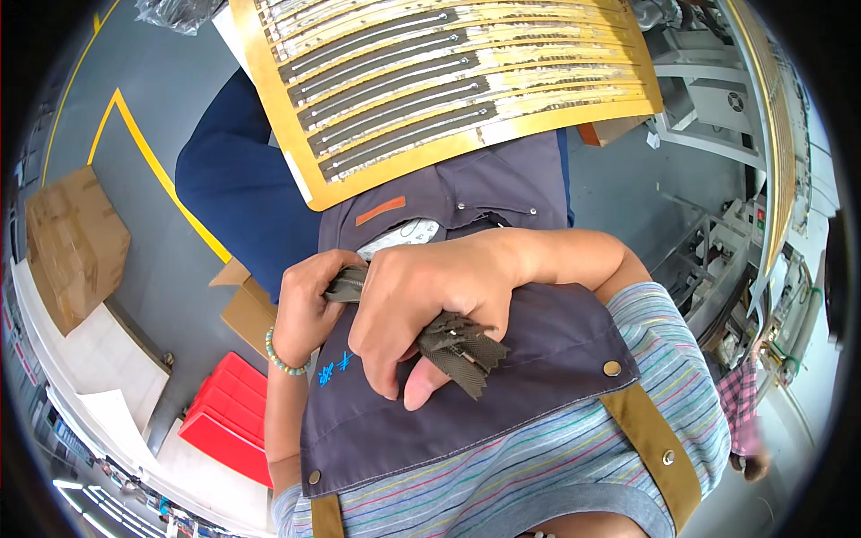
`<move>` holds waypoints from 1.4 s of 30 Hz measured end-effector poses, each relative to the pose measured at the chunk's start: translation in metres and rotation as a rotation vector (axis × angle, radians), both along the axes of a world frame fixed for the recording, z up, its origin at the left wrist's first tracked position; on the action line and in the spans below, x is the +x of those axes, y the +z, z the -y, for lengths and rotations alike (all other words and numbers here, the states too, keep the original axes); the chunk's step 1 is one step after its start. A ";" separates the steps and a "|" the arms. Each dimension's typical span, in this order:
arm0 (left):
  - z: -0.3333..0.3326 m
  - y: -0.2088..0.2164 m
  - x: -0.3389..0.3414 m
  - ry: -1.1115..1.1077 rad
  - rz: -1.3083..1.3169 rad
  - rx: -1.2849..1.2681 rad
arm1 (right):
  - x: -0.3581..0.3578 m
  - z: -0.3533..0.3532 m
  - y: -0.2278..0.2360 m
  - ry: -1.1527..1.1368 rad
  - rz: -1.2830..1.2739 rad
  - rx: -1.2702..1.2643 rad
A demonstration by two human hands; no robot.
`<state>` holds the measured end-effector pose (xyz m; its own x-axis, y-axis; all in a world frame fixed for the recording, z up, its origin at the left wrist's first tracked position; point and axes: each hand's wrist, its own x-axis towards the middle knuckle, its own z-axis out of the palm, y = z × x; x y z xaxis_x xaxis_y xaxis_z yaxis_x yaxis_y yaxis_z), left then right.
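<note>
A small bundle of dark olive zippers [466, 357] is held in front of my apron [538, 332]. My right hand [439, 282] is closed around it, with the toothed tape ends sticking out below the fingers. My left hand [309, 291], with a beaded bracelet at the wrist, grips the bundle's other end close beside the right hand. Beyond both hands, a yellow board [300, 175] lies tilted over my lap. Several dark zippers [399, 148] lie in parallel rows on its left part; pale, worn strips show on its right. The middle of the bundle is hidden by my fingers.
At the left stand a large cardboard box [76, 242] and a red bin [229, 417]. An opened carton [247, 309] is beside my left arm. Metal racks and machinery [717, 108] line the right side. A person in a checked sleeve [740, 408] is at the far right.
</note>
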<state>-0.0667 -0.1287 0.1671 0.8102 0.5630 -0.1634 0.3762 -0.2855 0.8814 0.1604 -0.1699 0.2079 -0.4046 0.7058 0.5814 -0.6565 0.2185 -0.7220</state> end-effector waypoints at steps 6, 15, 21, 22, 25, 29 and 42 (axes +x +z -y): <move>0.009 -0.007 0.000 0.006 -0.090 0.031 | 0.002 0.012 0.002 -0.005 0.082 0.015; 0.014 -0.008 0.018 -0.114 -0.069 0.307 | 0.039 0.043 -0.001 -0.006 0.015 -0.142; 0.020 -0.013 0.022 -0.160 0.018 0.213 | 0.047 0.057 -0.007 0.004 -0.130 -0.135; 0.021 -0.013 0.023 -0.148 0.017 0.210 | 0.047 0.057 -0.005 -0.011 -0.141 -0.136; 0.019 -0.015 0.020 -0.149 0.009 0.163 | 0.047 0.058 -0.004 0.007 -0.149 -0.155; -0.003 -0.008 0.006 -0.075 0.046 -0.304 | 0.080 0.042 0.003 -0.068 -0.265 0.185; -0.046 -0.094 0.036 0.345 -0.259 0.418 | 0.226 0.033 -0.062 -1.328 0.566 -0.405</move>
<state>-0.0311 -0.0831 0.0735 0.5323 0.8456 -0.0393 0.6966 -0.4112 0.5879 0.3861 -0.2030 0.1461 0.5441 0.8003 0.2520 0.2335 0.1441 -0.9616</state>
